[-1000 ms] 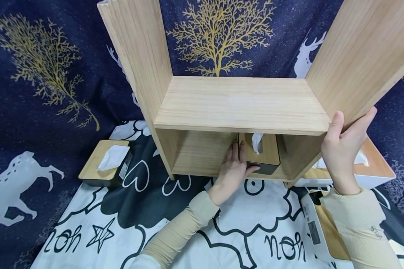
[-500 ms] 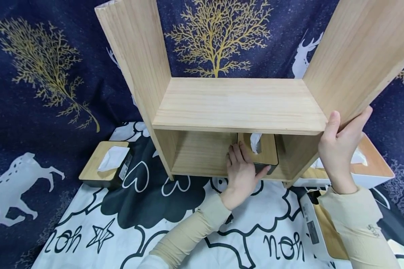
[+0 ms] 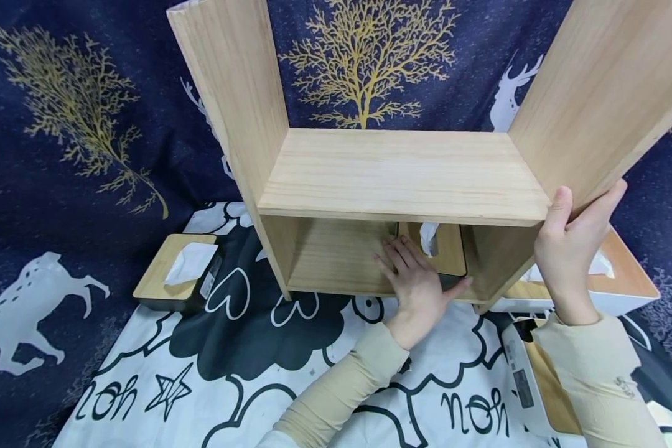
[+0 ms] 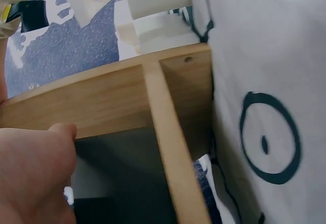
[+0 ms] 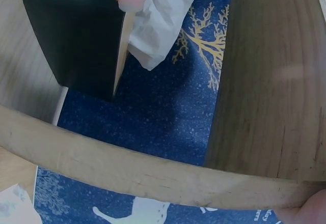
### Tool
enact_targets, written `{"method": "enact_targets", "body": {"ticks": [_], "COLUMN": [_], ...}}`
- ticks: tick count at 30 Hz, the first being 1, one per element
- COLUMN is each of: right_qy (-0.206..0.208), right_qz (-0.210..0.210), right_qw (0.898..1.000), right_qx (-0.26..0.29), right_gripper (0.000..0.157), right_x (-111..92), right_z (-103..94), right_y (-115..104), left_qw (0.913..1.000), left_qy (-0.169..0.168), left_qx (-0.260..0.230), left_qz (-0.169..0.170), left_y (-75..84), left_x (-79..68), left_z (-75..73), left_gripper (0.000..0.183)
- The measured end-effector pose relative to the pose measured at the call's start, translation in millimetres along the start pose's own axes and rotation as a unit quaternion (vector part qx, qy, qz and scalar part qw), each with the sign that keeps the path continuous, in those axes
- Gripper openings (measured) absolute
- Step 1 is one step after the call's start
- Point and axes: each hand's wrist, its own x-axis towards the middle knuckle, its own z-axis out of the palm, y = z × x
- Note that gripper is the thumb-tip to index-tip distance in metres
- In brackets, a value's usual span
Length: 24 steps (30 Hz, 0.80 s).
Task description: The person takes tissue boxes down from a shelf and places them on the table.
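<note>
A black tissue box with a wooden lid (image 3: 450, 246) and a white tissue sticking out stands in the lower compartment of the wooden shelf (image 3: 403, 174), near its right side. My left hand (image 3: 417, 286) lies against the box's front left, fingers extended over the lid and thumb stretched out to the right. In the left wrist view the box's dark side (image 4: 122, 168) shows beside that hand. My right hand (image 3: 574, 249) grips the front edge of the shelf's right panel, its thumb on the inner face. The fingers behind the panel are partly hidden.
Another black tissue box (image 3: 176, 270) sits left of the shelf. To the right are a large white box with a wooden top (image 3: 630, 274) and a white tissue box (image 3: 549, 379), partly behind the right forearm. A patterned cloth (image 3: 246, 386) lies underneath.
My left hand has shifted right along the front of the tissue box, its fingers more spread. The box looks almost unmoved. My right hand keeps its grip on the panel.
</note>
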Motion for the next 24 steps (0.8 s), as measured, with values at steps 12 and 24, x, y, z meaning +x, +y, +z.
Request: {"method": "enact_targets", "body": {"ticks": [12, 24], "right_qy": [0.0, -0.006], "right_qz": [0.007, 0.006], "right_qw": [1.0, 1.0], "right_qx": [-0.005, -0.002], "right_gripper": [0.048, 0.049], "right_x": [-4, -2], "right_z": [0.9, 0.3], "right_y": [-7, -6], "left_qw": [0.9966, 0.9978], "left_qy": [-0.076, -0.045], "left_qx": [-0.006, -0.001], "left_qz": [-0.031, -0.048], "left_y": [9.7, 14.9], "left_x": [8.0, 10.2], "left_z": [-9.9, -2.7], "left_gripper": [0.129, 0.14]}}
